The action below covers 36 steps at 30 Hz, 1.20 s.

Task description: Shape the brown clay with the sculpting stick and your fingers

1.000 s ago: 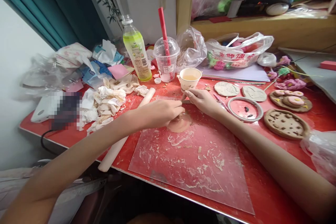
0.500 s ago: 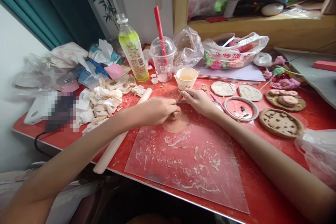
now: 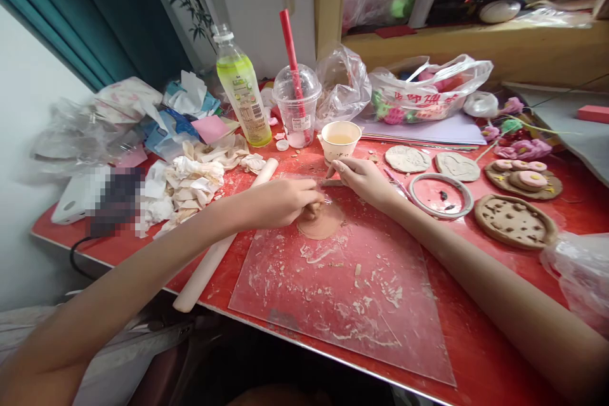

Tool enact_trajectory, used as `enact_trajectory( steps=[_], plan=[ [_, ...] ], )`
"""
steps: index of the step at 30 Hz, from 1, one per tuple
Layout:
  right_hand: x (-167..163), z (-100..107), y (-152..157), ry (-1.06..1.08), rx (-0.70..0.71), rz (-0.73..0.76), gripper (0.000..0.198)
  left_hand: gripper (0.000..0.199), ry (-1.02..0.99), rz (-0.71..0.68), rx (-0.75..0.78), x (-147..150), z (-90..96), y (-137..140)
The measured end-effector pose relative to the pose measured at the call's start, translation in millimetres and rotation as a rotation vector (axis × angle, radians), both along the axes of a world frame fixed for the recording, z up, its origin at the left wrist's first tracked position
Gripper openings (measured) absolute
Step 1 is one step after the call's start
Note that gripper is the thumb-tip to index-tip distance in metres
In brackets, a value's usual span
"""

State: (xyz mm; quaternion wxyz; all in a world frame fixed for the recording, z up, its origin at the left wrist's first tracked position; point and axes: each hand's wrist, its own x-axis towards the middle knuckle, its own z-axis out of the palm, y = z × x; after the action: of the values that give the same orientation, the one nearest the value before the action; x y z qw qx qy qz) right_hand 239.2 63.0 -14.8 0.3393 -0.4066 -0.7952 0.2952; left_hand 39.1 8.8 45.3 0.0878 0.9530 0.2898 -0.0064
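Note:
My left hand (image 3: pixel 288 202) is closed, its fingertips around a small brown clay lump (image 3: pixel 312 209) that sits on a flat round clay disc (image 3: pixel 323 223). The disc lies near the far edge of a clear sheet (image 3: pixel 342 317) smeared with clay scraps. Just beyond it, my right hand (image 3: pixel 364 179) is pinched on a thin, flat greyish tool (image 3: pixel 332 183); its exact kind is hard to make out. A paper cup (image 3: pixel 339 151) of cloudy liquid stands right behind the right fingertips. Left of the sheet lies a pale rolling pin (image 3: pixel 223 244), passing behind my left forearm.
Crumpled tissues (image 3: pixel 193 187) are heaped at left. Behind stand a green drink bottle (image 3: pixel 243 98) and a plastic cup (image 3: pixel 297 108) with a red straw. At right are a ring (image 3: pixel 469 203), pale clay discs (image 3: pixel 406 158), a spotted clay piece (image 3: pixel 514 222) and a plastic bag (image 3: pixel 583 273).
The whole view has shifted slightly, so things sit a little further right. Both hands keep nearly the same place and grip; the clay disc stays on the sheet.

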Motion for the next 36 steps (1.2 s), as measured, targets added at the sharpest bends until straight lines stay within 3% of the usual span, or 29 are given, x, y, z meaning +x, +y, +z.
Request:
enact_trajectory(
  steps=[5,10,14,17,20,23,25,28,33,36],
  plan=[
    [-1,0,0,0.004,-0.003,0.000,0.040,0.029,0.029,-0.072,0.017,5,1.6,-28],
    [0,-1,0,0.000,0.013,-0.017,0.040,0.020,0.001,-0.083,0.073,29,-8.7,-5],
    [0,1,-1,-0.016,0.001,-0.005,0.038,0.027,0.006,0.013,0.081,5,-7.7,-3],
    [-1,1,-1,-0.007,-0.008,0.004,0.039,0.027,-0.014,-0.031,0.050,-13,-2.6,-24],
    [-1,0,0,-0.008,0.003,0.000,0.040,0.029,0.000,-0.051,0.086,-6,-1.4,-36],
    [-1,0,1,-0.028,0.004,-0.005,0.040,0.023,-0.026,-0.111,0.088,18,-7.1,-20],
    [0,0,0,-0.038,0.010,0.004,0.040,0.019,-0.035,-0.078,0.120,29,-10.9,-1],
    [1,2,0,-0.055,0.018,0.007,0.039,0.025,-0.020,-0.025,0.104,24,-9.9,15],
    [0,2,0,-0.074,0.020,0.000,0.038,0.030,0.039,-0.080,0.040,-6,2.6,-16],
    [-1,1,0,-0.076,0.035,0.000,0.038,0.034,0.026,-0.116,0.042,1,1.6,-26]
  ],
)
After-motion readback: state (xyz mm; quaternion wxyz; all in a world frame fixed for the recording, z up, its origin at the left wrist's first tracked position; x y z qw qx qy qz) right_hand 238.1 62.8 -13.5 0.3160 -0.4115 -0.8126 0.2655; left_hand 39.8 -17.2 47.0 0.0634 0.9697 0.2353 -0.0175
